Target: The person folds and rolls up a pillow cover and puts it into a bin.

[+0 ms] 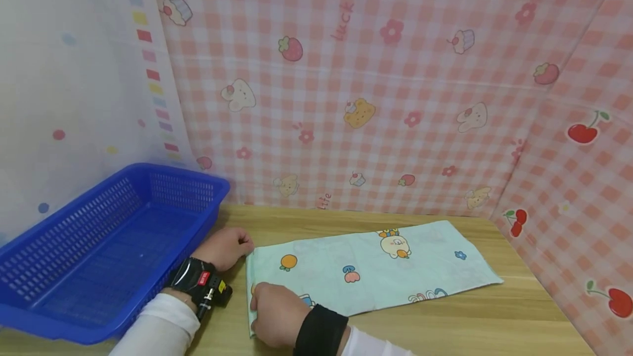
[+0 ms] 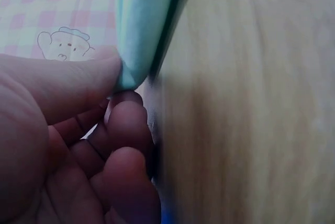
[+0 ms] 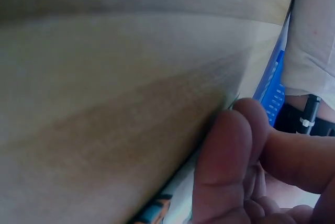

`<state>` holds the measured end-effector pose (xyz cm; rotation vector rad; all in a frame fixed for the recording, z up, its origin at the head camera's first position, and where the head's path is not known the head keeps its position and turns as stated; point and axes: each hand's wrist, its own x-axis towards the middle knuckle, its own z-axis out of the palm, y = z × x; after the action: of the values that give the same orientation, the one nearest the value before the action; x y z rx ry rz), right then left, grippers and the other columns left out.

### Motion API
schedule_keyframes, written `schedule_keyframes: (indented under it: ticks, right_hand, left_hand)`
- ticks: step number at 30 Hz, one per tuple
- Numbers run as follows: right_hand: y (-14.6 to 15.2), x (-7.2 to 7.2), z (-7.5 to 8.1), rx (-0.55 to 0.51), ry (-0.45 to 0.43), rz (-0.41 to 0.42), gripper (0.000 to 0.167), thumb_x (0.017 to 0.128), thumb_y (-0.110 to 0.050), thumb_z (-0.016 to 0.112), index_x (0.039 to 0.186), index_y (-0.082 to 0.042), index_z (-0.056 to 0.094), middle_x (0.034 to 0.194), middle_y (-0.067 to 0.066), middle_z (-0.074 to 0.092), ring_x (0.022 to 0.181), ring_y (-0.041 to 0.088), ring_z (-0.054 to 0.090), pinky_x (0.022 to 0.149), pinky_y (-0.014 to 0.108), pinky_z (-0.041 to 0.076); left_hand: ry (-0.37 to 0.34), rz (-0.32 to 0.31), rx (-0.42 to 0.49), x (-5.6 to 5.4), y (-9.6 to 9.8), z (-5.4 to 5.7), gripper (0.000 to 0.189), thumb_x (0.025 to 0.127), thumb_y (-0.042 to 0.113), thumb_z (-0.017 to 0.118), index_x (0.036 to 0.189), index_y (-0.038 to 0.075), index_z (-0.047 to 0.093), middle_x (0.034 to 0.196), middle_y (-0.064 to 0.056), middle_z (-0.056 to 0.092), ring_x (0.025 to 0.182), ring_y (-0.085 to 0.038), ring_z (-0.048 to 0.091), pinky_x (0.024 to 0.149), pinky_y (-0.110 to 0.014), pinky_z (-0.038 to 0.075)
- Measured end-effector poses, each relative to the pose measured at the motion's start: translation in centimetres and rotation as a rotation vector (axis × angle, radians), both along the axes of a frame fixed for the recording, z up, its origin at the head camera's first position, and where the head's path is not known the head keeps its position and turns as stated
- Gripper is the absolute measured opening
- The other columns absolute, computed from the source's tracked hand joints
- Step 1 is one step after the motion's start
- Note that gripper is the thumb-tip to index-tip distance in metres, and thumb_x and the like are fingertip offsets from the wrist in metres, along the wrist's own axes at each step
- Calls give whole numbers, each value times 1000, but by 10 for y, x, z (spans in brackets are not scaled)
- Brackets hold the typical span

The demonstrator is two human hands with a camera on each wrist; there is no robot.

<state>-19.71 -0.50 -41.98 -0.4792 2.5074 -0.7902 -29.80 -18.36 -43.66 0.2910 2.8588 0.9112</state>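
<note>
Left hand point(image 1: 226, 249) pinches the cloth point(image 1: 376, 271), right hand point(image 1: 279, 313) grips the same end, probably light and floppy, so corners are best imo.

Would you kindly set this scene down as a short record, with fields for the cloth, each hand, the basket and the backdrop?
cloth: pale green, printed, on the wooden table, narrow fold along its left end
left hand: pinches the folded end's far corner
right hand: grips the folded end nearer the person
basket: blue, left of the cloth
backdrop: pink checks with cartoon prints
</note>
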Motion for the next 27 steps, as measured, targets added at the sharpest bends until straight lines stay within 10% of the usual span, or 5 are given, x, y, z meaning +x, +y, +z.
schedule_keyframes:
  ticks: [13, 27]
  right_hand:
    - [-8, -4, -1, 214, 113, 142, 18, 94, -15, 74, 78, -18, 65, 72, -7, 58, 65, 11, 51, 62, 24, 42]
    - [-17, -27, -59, 379, 301, 330, 6, 91, -21, 74, 94, -20, 69, 75, -5, 58, 67, 11, 51, 64, 25, 47]
  left_hand:
    - [-19, 41, -39, -5, 5, -4, 12, 93, 15, 76, 82, 13, 70, 80, 0, 65, 75, -19, 56, 67, -30, 40]
    - [-20, 92, -102, -1, 8, 2, 22, 88, 18, 81, 75, 11, 65, 73, -1, 62, 67, -19, 56, 58, -30, 41]
